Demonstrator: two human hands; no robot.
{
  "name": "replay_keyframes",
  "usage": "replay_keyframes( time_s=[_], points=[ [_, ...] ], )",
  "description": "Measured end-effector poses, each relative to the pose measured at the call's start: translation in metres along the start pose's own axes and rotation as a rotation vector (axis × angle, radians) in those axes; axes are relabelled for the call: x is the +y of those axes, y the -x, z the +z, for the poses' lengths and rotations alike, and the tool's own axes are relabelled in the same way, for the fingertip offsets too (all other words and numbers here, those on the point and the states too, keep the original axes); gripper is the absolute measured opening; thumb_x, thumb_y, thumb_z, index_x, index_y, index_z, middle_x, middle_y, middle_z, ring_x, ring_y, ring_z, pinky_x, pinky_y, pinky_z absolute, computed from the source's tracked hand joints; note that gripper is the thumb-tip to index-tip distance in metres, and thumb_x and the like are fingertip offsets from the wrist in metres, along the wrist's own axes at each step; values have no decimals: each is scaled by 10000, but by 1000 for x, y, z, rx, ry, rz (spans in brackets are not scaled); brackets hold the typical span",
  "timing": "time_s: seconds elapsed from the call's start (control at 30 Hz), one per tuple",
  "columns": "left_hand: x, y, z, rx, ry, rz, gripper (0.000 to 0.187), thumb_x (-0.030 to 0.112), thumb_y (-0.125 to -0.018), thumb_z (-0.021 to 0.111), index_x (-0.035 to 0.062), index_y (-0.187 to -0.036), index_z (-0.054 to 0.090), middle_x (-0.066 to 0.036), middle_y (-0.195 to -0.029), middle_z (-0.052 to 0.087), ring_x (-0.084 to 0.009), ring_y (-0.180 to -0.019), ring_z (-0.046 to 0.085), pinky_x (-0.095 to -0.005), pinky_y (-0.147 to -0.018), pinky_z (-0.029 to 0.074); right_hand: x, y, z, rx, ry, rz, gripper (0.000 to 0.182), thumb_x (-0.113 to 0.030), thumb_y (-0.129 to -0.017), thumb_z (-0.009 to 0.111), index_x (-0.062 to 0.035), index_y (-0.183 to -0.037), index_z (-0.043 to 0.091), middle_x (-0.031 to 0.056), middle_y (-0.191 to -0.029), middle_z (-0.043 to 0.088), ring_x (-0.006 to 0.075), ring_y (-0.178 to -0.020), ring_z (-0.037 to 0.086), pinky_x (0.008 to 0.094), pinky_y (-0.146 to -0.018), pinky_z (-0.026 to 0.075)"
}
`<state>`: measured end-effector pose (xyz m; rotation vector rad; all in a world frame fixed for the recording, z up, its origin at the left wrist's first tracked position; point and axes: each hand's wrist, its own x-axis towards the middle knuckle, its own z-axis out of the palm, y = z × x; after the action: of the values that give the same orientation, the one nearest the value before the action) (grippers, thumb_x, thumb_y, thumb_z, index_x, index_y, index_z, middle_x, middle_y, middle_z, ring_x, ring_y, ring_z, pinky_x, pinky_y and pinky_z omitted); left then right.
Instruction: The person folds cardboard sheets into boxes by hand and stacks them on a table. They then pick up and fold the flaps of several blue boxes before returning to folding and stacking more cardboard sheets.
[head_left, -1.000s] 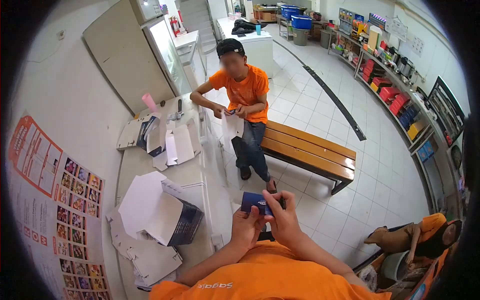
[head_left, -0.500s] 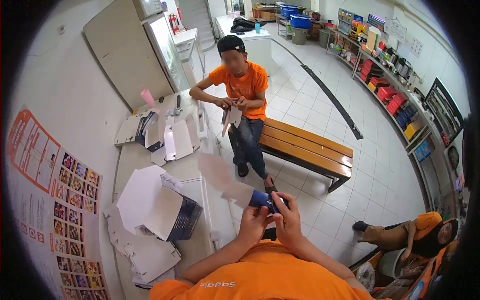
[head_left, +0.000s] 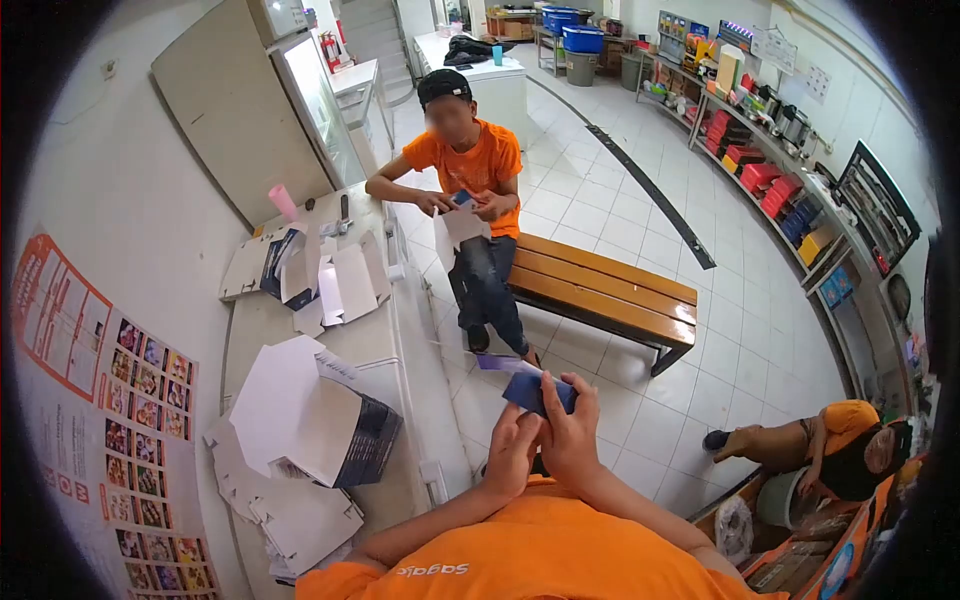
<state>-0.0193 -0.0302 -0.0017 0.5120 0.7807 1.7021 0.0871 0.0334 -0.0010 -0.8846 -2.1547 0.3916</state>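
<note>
Close in front of my orange shirt, I hold a piece of printed cardboard (head_left: 525, 391) with dark blue faces and a lighter flap at its far end. My right hand (head_left: 572, 425) is closed on its near right edge, thumb and fingers pinching it. My left hand (head_left: 514, 450) is closed at its lower left edge, with the fingertips partly hidden behind the card. To the left, a stack of nested, partly folded blue and white cartons (head_left: 300, 408) rests on the white counter (head_left: 372, 345). Flat white cardboard pieces (head_left: 305, 520) lie beneath and beside it.
Across from me a person in orange (head_left: 465, 165) sits on a wooden bench (head_left: 600, 290), holding a similar cardboard piece (head_left: 458, 228). More opened cartons (head_left: 345, 285) and a pink cup (head_left: 282, 203) are on the counter. Another person (head_left: 845, 450) sits at lower right by a bucket (head_left: 785, 498).
The cardboard in my hands has turned: its long pale flap, stretched out leftward before, now appears foreshortened, and the blue face shows more. The seated person's card has shifted too.
</note>
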Motion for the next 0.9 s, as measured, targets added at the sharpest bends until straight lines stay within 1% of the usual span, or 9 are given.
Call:
replay_keyframes(
  time_s=[0.1, 0.17, 0.37, 0.43, 0.63, 0.7, 0.8, 0.87, 0.9],
  points=[
    [-1, -1, -11, 140, -301, 23, 402, 170, -1096, 473, 56, -1468, 368, -96, -1118, 688, -127, -1013, 649, -258, -884, 520, 1, 3, -2, -22, 95, -58, 730, -112, -929, 677, -82, -1574, 339, 247, -1375, 483, 421, -1227, 511, 517, -1045, 418],
    [4, -7, -23, 246, -196, -5, 358, 150, -1085, 486, 51, -1424, 426, -98, -1112, 695, -139, -983, 665, -258, -871, 531, 3, 5, -18, -183, -402, 64, 604, -143, -963, 649, -59, -1515, 419, 195, -1264, 566, 391, -1280, 520, 492, -1108, 375],
    [38, 26, -43, -162, -555, -207, 299, 71, -1047, 513, 31, -1325, 613, -47, -994, 709, -92, -908, 661, -241, -788, 534, 27, -8, -57, -420, -723, 541, 433, -178, -953, 722, -79, -1362, 625, 127, -860, 680, 230, -677, 622, 337, -631, 524],
    [40, 33, -38, -134, -662, -148, 354, 81, -1031, 523, 2, -1376, 550, -34, -844, 704, -69, -816, 637, -236, -724, 499, 18, -14, -56, -612, -532, 27, 397, -255, -901, 788, -60, -1237, 707, 107, -727, 637, 222, -603, 571, 335, -609, 501],
    [42, 43, -27, -40, -802, 63, 580, 64, -943, 646, 14, -1462, 392, -37, -666, 656, -90, -647, 581, -252, -655, 447, -4, -27, -57, -518, -306, 370, 344, -255, -836, 826, -29, -1084, 750, 158, -866, 708, 268, -719, 662, 349, -669, 518],
    [44, 43, -20, 50, -902, 192, 393, 46, -882, 709, -1, -1252, 584, -123, -928, 721, -119, -621, 588, -273, -660, 462, 15, -19, -45, -571, -450, 11, 332, -219, -831, 844, -58, -1108, 758, 97, -740, 657, 231, -626, 593, 329, -574, 467],
    [35, 39, -46, -87, -1076, 413, 114, 53, -848, 746, -9, -918, 682, -219, -1309, 616, -135, -590, 571, -297, -657, 471, 19, -16, -49, -695, -602, -83, 384, -273, -850, 824, -77, -1170, 743, 135, -919, 692, 279, -777, 660, 363, -684, 515],
    [36, 39, -42, 4, -1065, 321, 249, 63, -831, 771, 17, -636, 622, -244, -1525, 423, -132, -592, 550, -308, -676, 478, 17, -13, -57, -787, -493, -172, 624, -290, -819, 837, -78, -1355, 597, 176, -1092, 634, 392, -1010, 638, 438, -816, 531],
    [32, 38, -48, 13, -994, 273, 141, 51, -822, 776, 8, -769, 653, -233, -1503, 452, -131, -611, 556, -297, -689, 474, 11, -11, -61, -862, -360, -97, 670, -258, -807, 832, -79, -1380, 536, 182, -1148, 594, 416, -1074, 614, 459, -872, 525]
  ],
)
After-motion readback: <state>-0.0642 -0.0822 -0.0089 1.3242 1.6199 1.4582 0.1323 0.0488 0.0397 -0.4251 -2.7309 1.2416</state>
